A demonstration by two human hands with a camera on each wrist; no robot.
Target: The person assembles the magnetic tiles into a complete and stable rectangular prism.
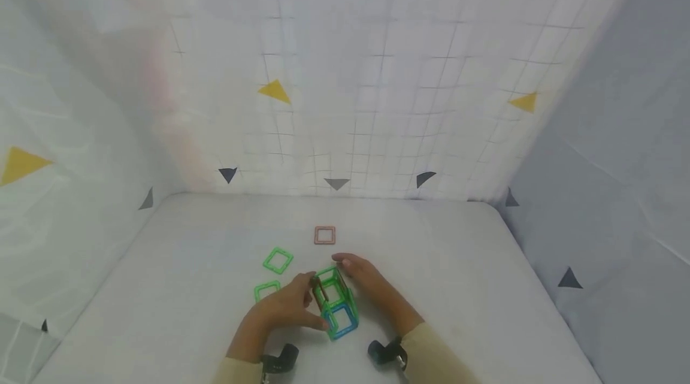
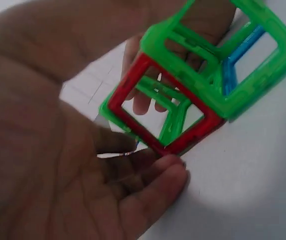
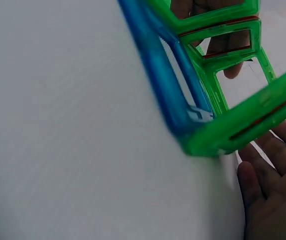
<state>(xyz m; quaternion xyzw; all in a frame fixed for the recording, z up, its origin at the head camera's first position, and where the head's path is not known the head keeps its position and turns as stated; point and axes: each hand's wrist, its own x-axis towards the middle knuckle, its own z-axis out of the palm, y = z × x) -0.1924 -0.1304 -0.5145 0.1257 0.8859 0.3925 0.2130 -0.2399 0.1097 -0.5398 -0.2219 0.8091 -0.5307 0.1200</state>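
Observation:
A small frame structure of magnetic tiles (image 1: 341, 319), with green, red and blue square frames, stands on the white table in front of me. My left hand (image 1: 286, 306) holds its left side, thumb by the near corner and fingertips at the far red tile (image 2: 170, 82). Beside the right side lies my right hand (image 1: 366, 282), fingers extended toward the far end. The right wrist view shows that hand (image 3: 278, 185) low at the right, by a green tile (image 3: 253, 117); contact cannot be made out there. Left-hand fingers (image 3: 228, 45) show through the frames.
Two loose green square tiles (image 1: 278, 260) (image 1: 266, 289) lie left of the structure, the nearer partly behind the left hand. A reddish-brown square tile (image 1: 324, 235) lies farther back. White sheeting (image 1: 345, 102) with yellow and dark triangles rises behind the table.

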